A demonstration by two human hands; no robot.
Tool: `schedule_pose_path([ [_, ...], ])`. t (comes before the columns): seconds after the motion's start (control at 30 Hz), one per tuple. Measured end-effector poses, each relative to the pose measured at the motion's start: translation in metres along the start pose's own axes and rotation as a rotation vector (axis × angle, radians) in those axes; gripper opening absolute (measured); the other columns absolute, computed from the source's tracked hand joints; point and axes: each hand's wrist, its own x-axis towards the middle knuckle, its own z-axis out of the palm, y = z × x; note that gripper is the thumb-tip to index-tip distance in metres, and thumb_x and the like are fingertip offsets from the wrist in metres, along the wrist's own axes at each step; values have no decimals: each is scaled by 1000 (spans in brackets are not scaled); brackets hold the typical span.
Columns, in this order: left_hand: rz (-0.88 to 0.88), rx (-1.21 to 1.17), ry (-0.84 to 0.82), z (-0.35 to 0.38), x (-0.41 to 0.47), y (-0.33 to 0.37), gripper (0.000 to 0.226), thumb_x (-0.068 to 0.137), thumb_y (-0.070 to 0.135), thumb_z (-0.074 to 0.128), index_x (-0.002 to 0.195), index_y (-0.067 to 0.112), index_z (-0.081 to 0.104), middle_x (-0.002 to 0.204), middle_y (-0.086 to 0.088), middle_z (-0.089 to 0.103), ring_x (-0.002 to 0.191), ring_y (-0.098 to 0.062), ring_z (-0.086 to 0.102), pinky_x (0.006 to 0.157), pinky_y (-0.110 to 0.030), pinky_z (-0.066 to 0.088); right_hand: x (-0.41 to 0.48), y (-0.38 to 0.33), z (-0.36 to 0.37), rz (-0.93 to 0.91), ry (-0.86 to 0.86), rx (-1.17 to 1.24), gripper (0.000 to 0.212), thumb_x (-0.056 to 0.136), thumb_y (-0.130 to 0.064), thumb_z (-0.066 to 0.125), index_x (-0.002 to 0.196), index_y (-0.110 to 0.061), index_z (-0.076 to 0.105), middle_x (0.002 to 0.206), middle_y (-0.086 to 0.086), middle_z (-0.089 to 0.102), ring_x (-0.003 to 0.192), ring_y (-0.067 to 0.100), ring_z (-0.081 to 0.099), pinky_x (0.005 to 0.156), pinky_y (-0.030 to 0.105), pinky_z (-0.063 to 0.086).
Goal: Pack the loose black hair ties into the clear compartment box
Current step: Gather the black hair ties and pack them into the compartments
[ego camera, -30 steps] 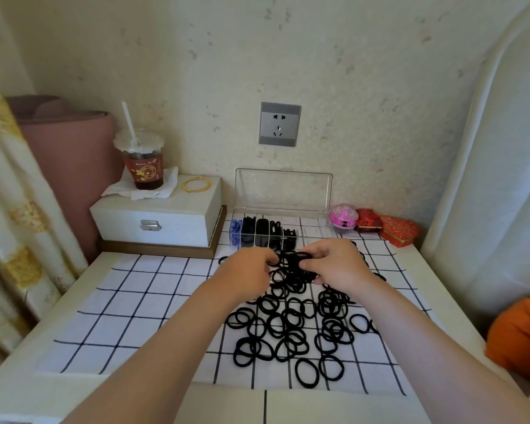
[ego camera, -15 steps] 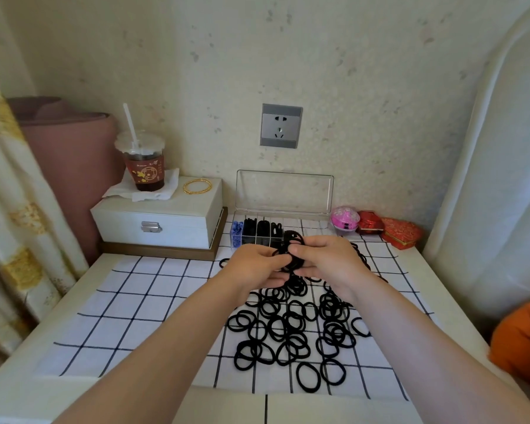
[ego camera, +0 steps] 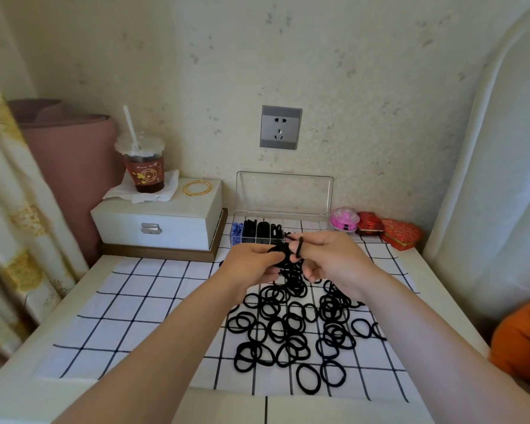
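Several loose black hair ties (ego camera: 291, 328) lie in a heap on the white grid-pattern cloth (ego camera: 129, 304). Just above the heap's far end, my left hand (ego camera: 251, 264) and my right hand (ego camera: 331, 255) meet around a small bunch of black hair ties (ego camera: 283, 255), one tie looped over a right finger. Behind my hands the clear compartment box (ego camera: 283, 194) stands with its lid up. Its left compartments hold blue pieces and black ties; the right ones look empty.
A white jewellery box (ego camera: 156, 221) at the back left carries an iced drink cup (ego camera: 144, 166) on a tissue and gold bangles (ego camera: 197, 188). A pink case (ego camera: 344, 220) and red boxes (ego camera: 389, 232) sit at the back right. A curtain hangs at the left.
Both hands have lifted off the heap with a bunch of ties and come closer together, nearer the box.
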Motion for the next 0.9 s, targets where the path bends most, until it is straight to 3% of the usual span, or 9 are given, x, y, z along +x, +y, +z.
schedule_pose_path([
  [0.17,60,3,-189,1,-7,7,27,84,16,75,111,13,74,99,-5,77,84,-8,72,82,-24,58,-1,5,2,4,53,-326,52,90,-16,71,140,-11,55,62,-2,69,42,11,55,43,23,47],
  [0.23,54,23,-235,-1,-8,9,29,85,18,74,114,14,73,104,-6,76,89,-10,72,85,-25,57,0,6,-2,19,73,-336,45,91,-17,70,135,-14,59,59,-3,68,41,10,53,42,22,46],
  [0.3,29,30,-259,-4,-7,9,28,89,15,70,117,13,72,110,-10,74,91,-12,70,91,-30,56,0,7,-6,48,65,-336,26,92,-19,69,118,-22,70,50,-7,63,41,8,52,43,21,46],
  [0.37,15,28,-269,-5,-6,8,27,92,11,66,118,11,71,112,-13,73,92,-14,68,93,-34,56,-2,7,-9,84,48,-296,18,90,-24,71,108,-22,75,62,-3,67,54,10,59,50,22,51],
  [0.47,10,1,-261,-3,-4,8,25,93,11,64,117,9,70,107,-13,74,89,-15,70,92,-35,56,-1,11,-12,148,-21,-134,23,90,-24,73,110,-13,74,97,8,76,83,20,74,70,33,61],
  [0.6,13,-33,-148,-1,-4,9,19,98,13,56,111,9,70,99,-12,76,84,-17,74,82,-32,60,1,10,-12,175,-22,24,20,92,-14,69,110,-4,69,95,15,76,80,24,75,79,40,61],
  [0.77,-16,-117,60,-5,-1,7,16,96,13,62,106,5,71,90,-8,74,73,-18,70,69,-29,62,4,10,-11,171,83,43,20,90,-11,72,108,-4,67,85,14,75,70,21,74,74,41,63],
  [0.9,17,35,223,-11,2,3,7,89,12,69,95,10,74,89,-10,73,70,-18,67,66,-28,61,1,5,-11,115,54,74,21,90,-11,71,110,-3,70,87,15,76,69,20,72,66,34,62],
])
